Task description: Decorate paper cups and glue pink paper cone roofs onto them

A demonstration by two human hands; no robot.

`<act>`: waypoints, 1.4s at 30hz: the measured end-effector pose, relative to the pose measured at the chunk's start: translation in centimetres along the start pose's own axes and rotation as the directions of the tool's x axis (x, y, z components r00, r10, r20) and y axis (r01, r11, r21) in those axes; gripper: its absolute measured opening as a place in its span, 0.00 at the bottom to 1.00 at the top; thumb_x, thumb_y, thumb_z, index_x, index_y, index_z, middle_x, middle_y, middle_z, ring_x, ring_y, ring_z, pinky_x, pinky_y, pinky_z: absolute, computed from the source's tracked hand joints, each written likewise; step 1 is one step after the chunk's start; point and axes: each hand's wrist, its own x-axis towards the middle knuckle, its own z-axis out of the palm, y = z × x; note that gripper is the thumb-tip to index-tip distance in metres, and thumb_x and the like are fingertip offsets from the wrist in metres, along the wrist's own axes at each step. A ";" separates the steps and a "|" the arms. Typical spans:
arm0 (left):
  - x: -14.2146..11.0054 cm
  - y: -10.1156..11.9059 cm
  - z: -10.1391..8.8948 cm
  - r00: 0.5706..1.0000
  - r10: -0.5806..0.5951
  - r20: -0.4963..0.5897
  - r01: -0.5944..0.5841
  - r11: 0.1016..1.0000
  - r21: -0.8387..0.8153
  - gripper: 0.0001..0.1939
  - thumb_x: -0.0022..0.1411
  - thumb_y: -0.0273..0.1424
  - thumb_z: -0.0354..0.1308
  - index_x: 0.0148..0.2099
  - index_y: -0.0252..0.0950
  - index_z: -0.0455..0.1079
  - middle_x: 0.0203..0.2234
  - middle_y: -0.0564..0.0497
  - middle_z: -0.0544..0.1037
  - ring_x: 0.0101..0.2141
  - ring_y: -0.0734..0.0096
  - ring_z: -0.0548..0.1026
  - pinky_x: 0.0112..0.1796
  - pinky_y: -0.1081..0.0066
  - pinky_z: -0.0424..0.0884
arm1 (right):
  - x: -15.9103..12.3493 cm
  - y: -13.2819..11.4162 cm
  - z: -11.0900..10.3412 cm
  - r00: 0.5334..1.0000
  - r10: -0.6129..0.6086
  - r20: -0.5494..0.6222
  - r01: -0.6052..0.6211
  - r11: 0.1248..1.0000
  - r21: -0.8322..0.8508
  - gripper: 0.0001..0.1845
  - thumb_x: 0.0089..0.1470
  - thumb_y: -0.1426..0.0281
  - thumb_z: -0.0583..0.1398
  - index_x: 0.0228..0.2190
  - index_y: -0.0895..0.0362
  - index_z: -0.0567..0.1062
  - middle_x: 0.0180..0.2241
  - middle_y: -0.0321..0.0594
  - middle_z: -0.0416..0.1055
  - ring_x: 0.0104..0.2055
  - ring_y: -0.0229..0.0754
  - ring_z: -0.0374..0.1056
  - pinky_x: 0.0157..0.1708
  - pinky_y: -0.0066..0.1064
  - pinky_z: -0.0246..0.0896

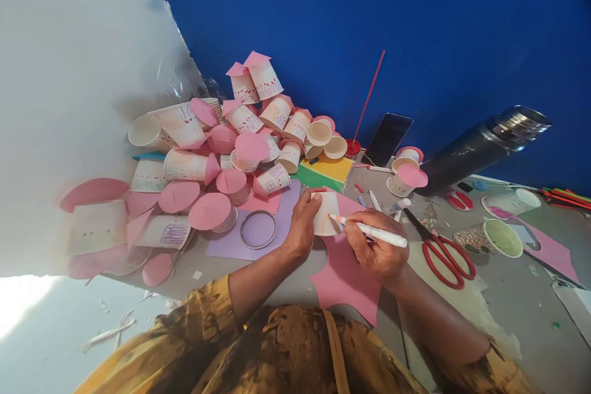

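Observation:
My left hand [302, 225] is wrapped round a white paper cup [325, 212], keeping its side turned up toward me. Faint orange marks show on the cup's wall. In my right hand [379, 245] is a white marker pen [385, 236], gripped like a pencil, its orange tip at the cup's surface. Beneath both hands lies a cut sheet of pink paper [353, 283]. Left of my left hand, a grey ring [258, 229] rests on purple paper [221, 247].
Paper cups with pink paper tops [210, 211] are heaped at the left and back. To the right lie red-handled scissors [447, 261], a patterned cup [489, 238] and a leaning dark flask [475, 151]. A phone [388, 137] leans on the blue wall [369, 12].

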 end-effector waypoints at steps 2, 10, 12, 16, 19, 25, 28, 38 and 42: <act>0.0 0.0 0.0 1.000 0.002 0.000 -0.002 1.000 0.000 0.17 0.66 0.44 0.56 0.44 0.36 0.74 0.32 0.50 0.74 0.30 0.70 0.69 0.29 0.72 0.66 | 0.0 0.0 -0.1 1.000 -0.005 0.004 0.005 1.000 0.009 0.03 0.61 0.75 0.61 0.35 0.55 0.75 0.26 0.37 0.78 0.23 0.38 0.71 0.26 0.31 0.64; 0.1 0.0 -0.1 1.000 0.002 0.007 -0.001 1.000 -0.020 0.18 0.65 0.46 0.57 0.45 0.36 0.74 0.32 0.50 0.74 0.30 0.69 0.69 0.29 0.71 0.66 | -0.1 0.3 -0.1 1.000 0.013 -0.011 -0.013 0.999 -0.033 0.04 0.62 0.73 0.60 0.34 0.55 0.75 0.26 0.38 0.79 0.25 0.39 0.72 0.26 0.31 0.65; 0.1 0.0 -0.1 1.000 0.003 0.002 -0.003 1.000 -0.007 0.18 0.65 0.45 0.58 0.45 0.36 0.74 0.33 0.50 0.75 0.30 0.69 0.70 0.29 0.71 0.66 | -0.1 0.2 -0.1 1.000 0.010 0.010 -0.009 1.000 -0.005 0.03 0.62 0.73 0.61 0.35 0.55 0.75 0.26 0.38 0.79 0.24 0.38 0.72 0.27 0.31 0.65; 0.0 -0.1 -0.1 1.000 0.002 -0.004 -0.002 1.000 0.004 0.18 0.65 0.46 0.57 0.45 0.37 0.74 0.32 0.50 0.74 0.29 0.69 0.69 0.28 0.71 0.65 | -0.1 0.2 -0.1 1.000 -0.003 -0.014 0.003 1.000 -0.005 0.04 0.61 0.75 0.61 0.35 0.55 0.75 0.25 0.37 0.78 0.24 0.38 0.71 0.26 0.31 0.64; -0.1 0.1 -0.1 1.000 0.010 0.004 -0.010 1.000 0.028 0.17 0.66 0.45 0.56 0.45 0.37 0.74 0.32 0.51 0.74 0.30 0.69 0.69 0.29 0.71 0.65 | 0.0 0.2 -0.1 1.000 0.003 -0.002 -0.003 1.000 -0.001 0.03 0.61 0.75 0.61 0.35 0.55 0.75 0.26 0.38 0.78 0.24 0.38 0.71 0.26 0.31 0.64; -0.2 0.4 0.0 1.000 0.019 0.010 -0.020 0.996 0.083 0.16 0.67 0.44 0.55 0.46 0.37 0.73 0.34 0.50 0.75 0.32 0.67 0.70 0.32 0.69 0.66 | 0.1 -0.1 -0.1 0.999 -0.029 0.026 0.028 0.999 0.029 0.04 0.62 0.75 0.60 0.35 0.55 0.76 0.26 0.38 0.78 0.23 0.38 0.69 0.26 0.32 0.64; -0.2 0.3 -0.1 1.000 0.006 0.019 -0.007 0.997 0.076 0.16 0.67 0.44 0.55 0.46 0.37 0.72 0.34 0.50 0.75 0.31 0.68 0.69 0.32 0.69 0.66 | 0.2 -0.2 -0.1 0.997 -0.069 0.032 0.068 0.998 0.019 0.05 0.61 0.76 0.61 0.35 0.55 0.75 0.24 0.36 0.77 0.22 0.38 0.68 0.26 0.31 0.63; -0.2 0.2 -0.1 1.000 0.018 0.007 -0.018 0.997 0.069 0.17 0.66 0.45 0.56 0.45 0.37 0.73 0.33 0.50 0.74 0.31 0.68 0.69 0.33 0.69 0.66 | 0.3 -0.2 -0.1 0.995 -0.048 0.083 0.045 0.998 0.041 0.06 0.62 0.74 0.60 0.32 0.55 0.74 0.22 0.35 0.75 0.21 0.37 0.67 0.24 0.31 0.61; -0.2 0.2 0.0 1.000 0.023 -0.003 -0.023 0.999 0.048 0.16 0.66 0.44 0.57 0.44 0.37 0.73 0.34 0.50 0.75 0.32 0.67 0.69 0.32 0.69 0.66 | 0.2 -0.2 -0.1 0.997 -0.026 0.078 0.022 0.999 0.046 0.06 0.62 0.74 0.59 0.32 0.54 0.74 0.23 0.35 0.75 0.21 0.37 0.68 0.25 0.31 0.62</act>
